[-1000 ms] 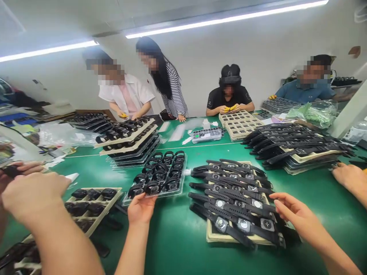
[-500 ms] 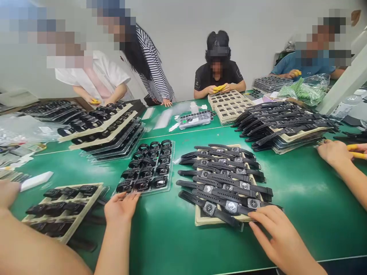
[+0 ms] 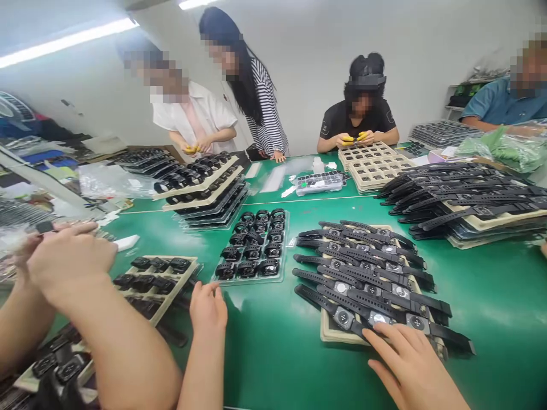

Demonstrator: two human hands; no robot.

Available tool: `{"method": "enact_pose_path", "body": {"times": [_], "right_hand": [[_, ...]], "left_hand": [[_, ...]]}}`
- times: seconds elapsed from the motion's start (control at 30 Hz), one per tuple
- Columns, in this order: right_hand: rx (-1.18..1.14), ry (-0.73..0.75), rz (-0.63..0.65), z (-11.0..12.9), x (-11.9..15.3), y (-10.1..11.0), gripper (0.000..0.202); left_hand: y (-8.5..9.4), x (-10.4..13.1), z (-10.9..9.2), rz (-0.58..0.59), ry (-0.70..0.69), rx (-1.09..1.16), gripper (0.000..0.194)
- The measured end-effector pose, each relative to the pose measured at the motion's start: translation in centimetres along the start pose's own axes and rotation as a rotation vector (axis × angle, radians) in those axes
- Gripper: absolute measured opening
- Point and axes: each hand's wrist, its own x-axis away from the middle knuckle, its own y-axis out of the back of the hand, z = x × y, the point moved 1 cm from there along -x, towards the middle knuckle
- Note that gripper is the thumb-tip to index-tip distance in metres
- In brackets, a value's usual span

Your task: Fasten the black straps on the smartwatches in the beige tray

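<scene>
While the right hand [image 3: 410,364] lies low in the right of the frame with its fingers spread wide, the fingertips rest on the nearest of the strapped watches [image 3: 363,285], which lie in slanting rows across a beige tray [image 3: 327,333] in the lower middle. It grips nothing. The left hand [image 3: 208,310] is low in the centre, palm down with the fingers close together and empty, on the green table [image 3: 273,353] just short of the near edge of a clear tray [image 3: 252,280] filled with black watch bodies [image 3: 252,247].

The straps overlap and overhang the beige tray, so handling the front row would probably go best with light, flat pressure. A pull on one strap could drag its neighbours out of line. A watch would likely come away more cleanly if lifted by the case than by the strap end. The clear tray looks thin and flexible, so I judge it safer to slide it by the rim with the whole hand than to press on it, which might tip the bodies from their pockets.

In the left of the frame a co-worker's hands [image 3: 68,262] work above another beige tray [image 3: 171,296], close to the left hand, so elbows need room. More people and stacked trays [image 3: 200,193] fill the upper half
</scene>
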Motion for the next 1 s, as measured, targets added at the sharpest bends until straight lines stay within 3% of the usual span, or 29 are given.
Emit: {"method": "enact_pose_path", "body": {"times": [0.1,0.23,0.3,0.37,0.43,0.47,0.53,0.67,0.77,0.83,0.9,1.0], "right_hand": [[0.017,0.044,0.043,-0.4,0.0,-0.8,0.03],[-0.035,0.031,0.074,-0.9,0.0,-0.5,0.027],[-0.077,-0.015,0.037,-1.0,-0.2,-0.1,0.026],[-0.129,-0.069,-0.015,-1.0,-0.5,0.3,0.023],[-0.206,-0.119,-0.06,-1.0,-0.9,0.7,0.02],[-0.254,-0.147,-0.075,-1.0,-1.2,0.9,0.018],[-0.363,-0.213,-0.106,-1.2,-2.0,1.5,0.013],[-0.628,-0.441,-0.177,-2.0,-4.9,2.9,0.005],[-0.86,-0.554,-0.227,-2.4,-7.7,3.8,0.006],[-0.981,-0.58,-0.236,-2.3,-9.7,4.2,0.01],[-1.057,-0.608,-0.241,-2.1,-11.4,4.4,0.016],[-1.113,-0.64,-0.301,-2.1,-13.2,4.6,0.027]], "left_hand": [[-0.2,2.0,-0.2,-0.004,-0.056,-0.03,0.051],[-1.1,6.5,-0.5,0.218,-0.153,-0.107,0.042],[-2.1,9.3,-0.9,0.482,-0.296,-0.267,0.039],[-3.5,12.3,-1.6,0.849,-0.559,-0.443,0.045],[-5.1,15.0,-2.2,1.241,-0.734,-0.512,0.051],[-5.9,16.0,-2.4,1.374,-0.775,-0.533,0.052],[-7.4,17.1,-2.7,1.506,-0.797,-0.564,0.055],[-9.5,17.0,-3.5,1.555,-0.722,-0.514,0.033],[-10.4,16.5,-4.8,1.553,-0.582,-0.389,0.043],[-10.8,16.6,-5.6,1.568,-0.454,-0.324,0.052],[-11.2,16.8,-6.0,1.582,-0.288,-0.248,0.048],[-11.9,16.8,-6.1,1.588,0.056,-0.087,0.045]]}}
